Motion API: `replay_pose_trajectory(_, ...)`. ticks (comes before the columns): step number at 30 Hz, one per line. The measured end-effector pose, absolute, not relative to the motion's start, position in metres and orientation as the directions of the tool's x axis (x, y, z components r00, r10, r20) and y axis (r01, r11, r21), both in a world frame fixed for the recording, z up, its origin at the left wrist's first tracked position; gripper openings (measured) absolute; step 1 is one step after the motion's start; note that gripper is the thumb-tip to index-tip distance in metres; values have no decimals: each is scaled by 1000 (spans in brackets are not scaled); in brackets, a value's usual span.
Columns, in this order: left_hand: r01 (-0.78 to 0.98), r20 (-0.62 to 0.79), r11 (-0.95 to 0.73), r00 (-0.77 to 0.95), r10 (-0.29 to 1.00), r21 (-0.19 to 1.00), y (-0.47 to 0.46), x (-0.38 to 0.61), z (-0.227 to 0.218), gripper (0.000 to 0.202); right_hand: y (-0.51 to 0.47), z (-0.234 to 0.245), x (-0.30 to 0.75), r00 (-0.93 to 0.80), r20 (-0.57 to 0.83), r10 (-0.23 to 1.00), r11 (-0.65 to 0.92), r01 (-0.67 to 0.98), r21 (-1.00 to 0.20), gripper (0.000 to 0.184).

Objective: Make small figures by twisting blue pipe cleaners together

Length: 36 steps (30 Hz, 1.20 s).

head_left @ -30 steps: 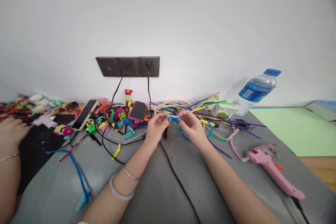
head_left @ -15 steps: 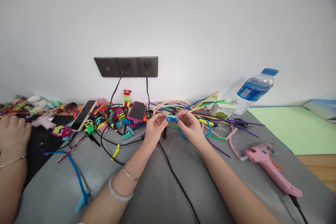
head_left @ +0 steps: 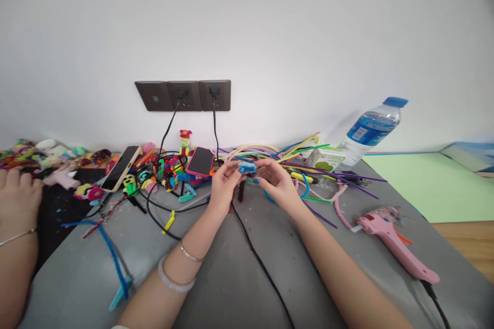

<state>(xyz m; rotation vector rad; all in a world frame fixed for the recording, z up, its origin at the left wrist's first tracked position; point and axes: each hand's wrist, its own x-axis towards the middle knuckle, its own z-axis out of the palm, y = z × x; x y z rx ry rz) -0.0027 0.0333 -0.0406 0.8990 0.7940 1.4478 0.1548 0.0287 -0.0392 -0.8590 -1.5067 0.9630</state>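
A small light-blue fuzzy piece of bent pipe cleaner is held up between my two hands, above the middle of the table. My left hand pinches its left end between thumb and fingers. On the other side my right hand has its fingertips at the piece's right end, the thumb a little below it. Behind the hands lies a loose bundle of coloured pipe cleaners, partly covered by my fingers. The exact shape of the blue piece is too small to make out.
A pink glue gun lies at right, near a tilted water bottle and a green-white box. Phones and fuzzy figures crowd the left back. Black cables cross the grey table. Another person's hand rests far left.
The blue piece has turned slightly in my fingers. My right thumb has come away from it and sits lower. The view has shifted a little.
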Motion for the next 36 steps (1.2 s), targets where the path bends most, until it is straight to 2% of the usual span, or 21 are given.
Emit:
replay_pose_trajectory(3,-467,80,-84,-29,996,880,34,-3,-41,32,29,-38,155,-69,401,913,403,20,-915,31)
replay_pose_trajectory(8,-461,80,-83,-27,996,884,34,-4,-40,33,30,-37,157,140,365,920,368,9,-930,26)
replay_pose_trajectory(13,-464,77,-78,-22,997,882,34,-4,-39,35,35,-41,162,243,267,932,313,-175,-934,25)
replay_pose_trajectory(16,-470,70,-71,-20,997,880,34,-4,-39,35,39,-43,166,220,227,949,279,-245,-928,27)
replay_pose_trajectory(19,-459,72,-70,-11,997,886,33,-3,-39,35,38,-43,165,167,212,963,241,-181,-953,33)
replay_pose_trajectory(22,-437,84,-71,10,996,897,33,-3,-40,34,33,-40,159,64,254,965,259,-97,-961,35)
replay_pose_trajectory(26,-414,97,-80,21,995,907,32,-3,-39,32,29,-40,149,-40,301,953,294,-119,-948,40)
replay_pose_trajectory(36,-457,69,-38,50,996,888,30,0,-40,32,29,-41,147,21,289,957,290,-103,-952,36)
